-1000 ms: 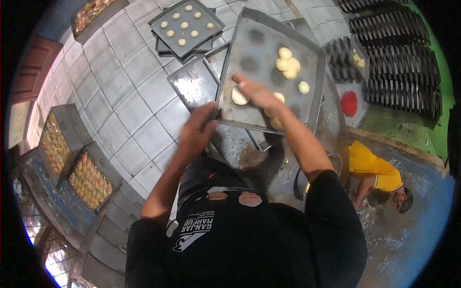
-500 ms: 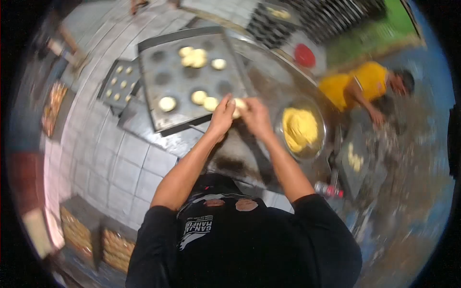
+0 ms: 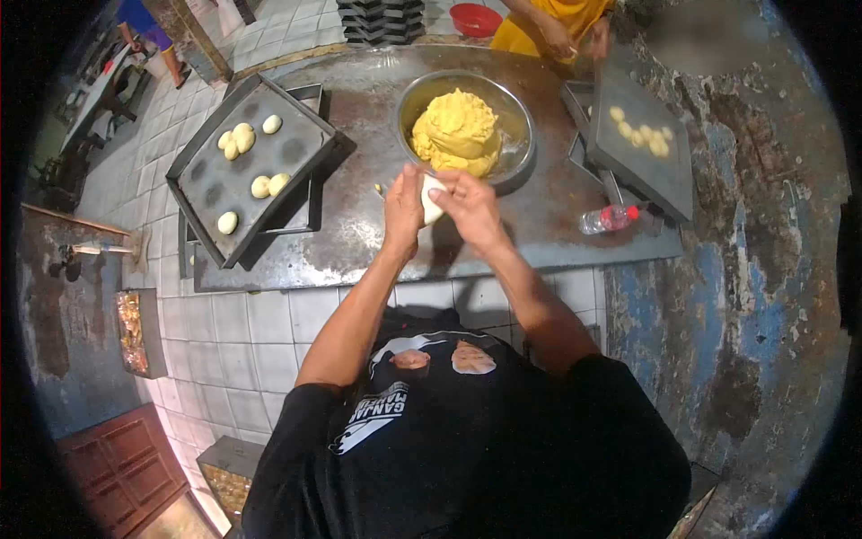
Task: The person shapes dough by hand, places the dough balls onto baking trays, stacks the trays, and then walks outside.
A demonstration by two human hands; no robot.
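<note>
A pale piece of dough (image 3: 432, 199) is held between my left hand (image 3: 404, 211) and my right hand (image 3: 470, 208), just in front of a steel bowl (image 3: 530, 148). My left hand cups its left side, and the fingers of my right hand press on it from the right. A large mound of yellow filling or dough (image 3: 458, 130) fills much of the bowl. To the left, a dark metal tray (image 3: 193, 184) carries several round dough balls (image 3: 238, 140), some touching each other, others apart.
Another tray (image 3: 642, 175) with dough balls leans at the table's right side, near a red-capped bottle (image 3: 609, 218). Across the metal table (image 3: 359, 180), a person in yellow (image 3: 539, 27) works with their hands. A red basin (image 3: 476, 20) is beyond the table.
The view has swung right, from the left tray to the bowl. My hands, apart one second ago with the right one over the tray, are now together on a dough piece.
</note>
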